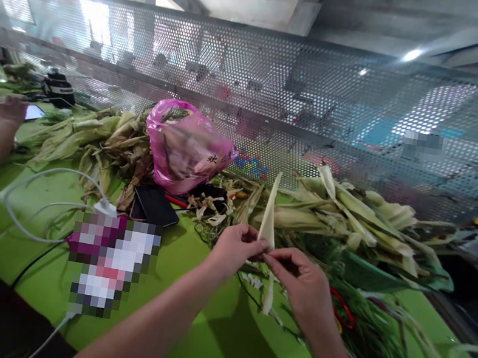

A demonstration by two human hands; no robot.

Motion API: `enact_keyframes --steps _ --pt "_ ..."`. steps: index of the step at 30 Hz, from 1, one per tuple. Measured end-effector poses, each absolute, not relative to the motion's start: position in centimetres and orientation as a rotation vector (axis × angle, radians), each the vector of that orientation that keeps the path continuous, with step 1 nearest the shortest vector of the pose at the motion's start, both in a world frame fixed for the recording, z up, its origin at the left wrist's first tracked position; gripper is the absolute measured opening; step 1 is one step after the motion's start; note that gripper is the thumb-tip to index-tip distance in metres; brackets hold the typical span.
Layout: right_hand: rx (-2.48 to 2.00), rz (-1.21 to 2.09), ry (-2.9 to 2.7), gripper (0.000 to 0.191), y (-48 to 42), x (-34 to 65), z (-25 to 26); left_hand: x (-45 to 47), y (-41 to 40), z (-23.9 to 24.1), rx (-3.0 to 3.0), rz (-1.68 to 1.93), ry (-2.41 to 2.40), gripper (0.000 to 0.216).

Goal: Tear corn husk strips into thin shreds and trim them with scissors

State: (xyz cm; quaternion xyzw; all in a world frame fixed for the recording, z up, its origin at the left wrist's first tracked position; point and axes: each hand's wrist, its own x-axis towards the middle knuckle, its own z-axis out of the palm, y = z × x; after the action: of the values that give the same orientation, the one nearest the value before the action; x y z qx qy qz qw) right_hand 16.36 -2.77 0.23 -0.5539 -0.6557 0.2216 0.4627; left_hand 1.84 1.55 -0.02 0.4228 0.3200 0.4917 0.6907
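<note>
Above the green table, a pale corn husk (270, 212) stands upright, pinched near its lower part by my left hand (236, 246). My right hand (301, 282) meets it there, its thumb and forefinger pressed together on the same husk at the fold. A narrow end of the husk hangs below my fingers. Both sets of fingertips nearly touch, so the exact grip between them is hidden. Behind and to the right lies a heap of corn husks (347, 217), partly on a green plastic tray or bag (379, 275). Green stringy strands (381, 340) lie by my right forearm.
A pink plastic bag (169, 157) of dry husks stands at the back. Left of my arms are a dark phone (155, 206), a blurred-out device, and white cables (7, 194). Another person's hand (5, 113) is at far left. A perforated metal screen (260, 84) borders the table.
</note>
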Motion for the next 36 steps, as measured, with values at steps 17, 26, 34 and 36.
enact_keyframes --steps 17,26,34,36 --pt "-1.257 0.56 -1.635 0.024 -2.4 17.0 0.1 1.8 2.0 -0.7 0.839 1.052 0.631 0.036" --pt "-1.343 0.377 -1.703 0.015 -2.9 16.9 1.1 1.8 1.6 -0.4 0.84 1.022 0.61 0.038" --pt "-1.367 0.591 -1.49 0.018 -2.6 17.5 0.5 2.4 1.4 -0.5 0.944 1.021 0.528 0.032" --pt "-1.338 0.587 -1.463 0.02 -2.5 17.6 0.3 2.5 1.4 -0.5 0.953 1.019 0.527 0.032"
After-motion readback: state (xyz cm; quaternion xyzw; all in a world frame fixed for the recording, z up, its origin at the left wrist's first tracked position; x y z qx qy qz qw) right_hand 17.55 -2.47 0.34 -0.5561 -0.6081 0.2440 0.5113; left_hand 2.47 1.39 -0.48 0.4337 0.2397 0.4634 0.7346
